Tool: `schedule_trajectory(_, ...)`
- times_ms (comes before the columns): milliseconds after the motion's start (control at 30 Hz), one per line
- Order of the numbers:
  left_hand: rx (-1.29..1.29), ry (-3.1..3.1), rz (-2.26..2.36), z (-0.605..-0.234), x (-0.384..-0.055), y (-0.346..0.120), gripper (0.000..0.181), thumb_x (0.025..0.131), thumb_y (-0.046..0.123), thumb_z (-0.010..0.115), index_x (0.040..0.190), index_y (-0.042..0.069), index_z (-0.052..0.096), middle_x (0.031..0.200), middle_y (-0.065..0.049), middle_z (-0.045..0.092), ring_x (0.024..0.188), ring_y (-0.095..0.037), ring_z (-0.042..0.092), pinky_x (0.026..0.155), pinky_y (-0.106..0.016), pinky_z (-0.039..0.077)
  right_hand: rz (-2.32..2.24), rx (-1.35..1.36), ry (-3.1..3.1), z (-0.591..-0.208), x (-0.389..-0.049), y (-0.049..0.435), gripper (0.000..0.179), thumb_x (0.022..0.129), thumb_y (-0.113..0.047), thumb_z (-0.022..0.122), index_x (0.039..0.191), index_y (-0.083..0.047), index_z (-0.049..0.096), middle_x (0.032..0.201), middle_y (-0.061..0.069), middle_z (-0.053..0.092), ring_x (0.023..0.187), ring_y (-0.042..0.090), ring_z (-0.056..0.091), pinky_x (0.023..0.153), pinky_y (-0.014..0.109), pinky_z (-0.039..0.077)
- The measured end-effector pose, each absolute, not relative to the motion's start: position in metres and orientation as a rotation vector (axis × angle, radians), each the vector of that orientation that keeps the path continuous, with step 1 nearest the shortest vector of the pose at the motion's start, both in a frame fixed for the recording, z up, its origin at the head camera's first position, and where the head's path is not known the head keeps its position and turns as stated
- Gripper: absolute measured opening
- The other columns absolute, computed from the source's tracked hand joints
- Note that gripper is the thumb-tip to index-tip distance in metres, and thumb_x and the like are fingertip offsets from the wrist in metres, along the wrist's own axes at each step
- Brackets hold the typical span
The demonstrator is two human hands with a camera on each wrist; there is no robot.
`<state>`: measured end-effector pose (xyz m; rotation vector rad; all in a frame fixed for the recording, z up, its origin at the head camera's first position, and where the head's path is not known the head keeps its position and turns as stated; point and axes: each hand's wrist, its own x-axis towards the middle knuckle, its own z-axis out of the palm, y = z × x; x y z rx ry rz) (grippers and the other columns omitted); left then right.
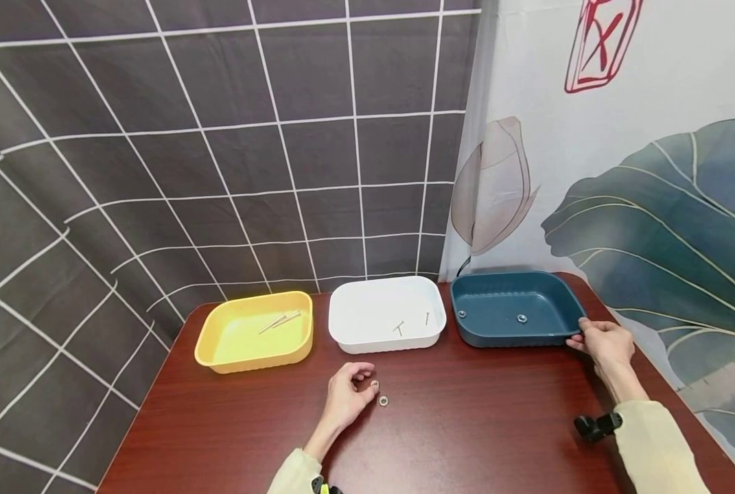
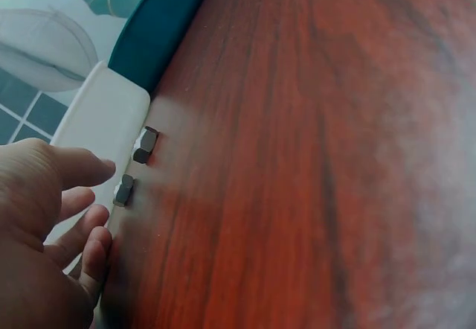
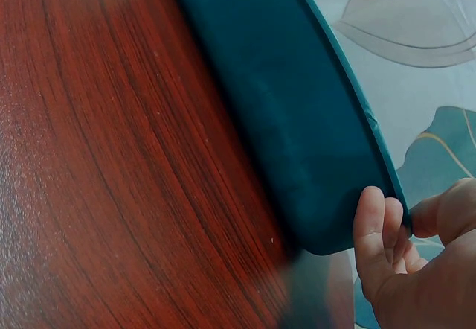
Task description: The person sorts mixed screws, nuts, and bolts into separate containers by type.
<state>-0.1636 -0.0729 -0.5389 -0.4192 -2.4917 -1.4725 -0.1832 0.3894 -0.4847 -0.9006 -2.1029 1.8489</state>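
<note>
Two metal hex nuts lie close together on the table: one nut [image 1: 375, 384] is right by my left hand [image 1: 346, 399], and another nut [image 1: 383, 401] sits slightly nearer me. In the left wrist view, thumb and fingers are spread around the smaller-looking nut [image 2: 124, 190], apparently without pinching it. My right hand [image 1: 607, 344] holds the front right corner of a dark blue tray [image 1: 497, 341]. Its fingers [image 3: 370, 221] lie against the outer wall, with the thumb at the rim. Inside that tray are a nut [image 1: 522, 318] and another small nut [image 1: 462, 313].
A white tray [image 1: 382, 343] holding a few small screws [image 1: 399, 328] stands mid-table at the back. Left of it, a yellow tray [image 1: 252, 363] contains long thin screws [image 1: 281, 321]. Curtains [image 1: 281, 137] hang behind the reddish-brown table [image 1: 453, 425].
</note>
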Motion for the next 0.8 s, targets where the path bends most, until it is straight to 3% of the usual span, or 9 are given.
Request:
schedule_trajectory(367, -0.492, -2.513, -1.256, -0.5450, -0.1630, -0.0694, 0.030, 0.065, -0.004, 0.083, 0.093, 0.004, 0.073, 0.084, -0.001, 0.062, 0.079, -0.019, 0.056, 0.069, -0.029, 0.047, 1.869, -0.897, -2.075, -0.4857, -0.1829, 0.3893, 0.029, 0.103, -0.018, 0.053, 0.111, 0.010, 0.051, 0.059, 0.000, 0.059, 0.049, 0.009, 0.065, 0.055, 0.026, 0.060)
schedule_trajectory(800, -0.520, -2.529, -1.146, -0.5428, -0.1623, -0.0678, 0.021, 0.068, -0.002, 0.081, 0.085, 0.008, 0.072, 0.079, 0.001, 0.062, 0.076, -0.015, 0.053, 0.070, -0.032, 0.046, 1.851, -0.892, -2.095, -0.4840, -0.1818, 0.3886, 0.031, 0.104, -0.018, 0.052, 0.112, 0.012, 0.051, 0.060, 0.000, 0.059, 0.049, 0.009, 0.065, 0.055, 0.025, 0.060)
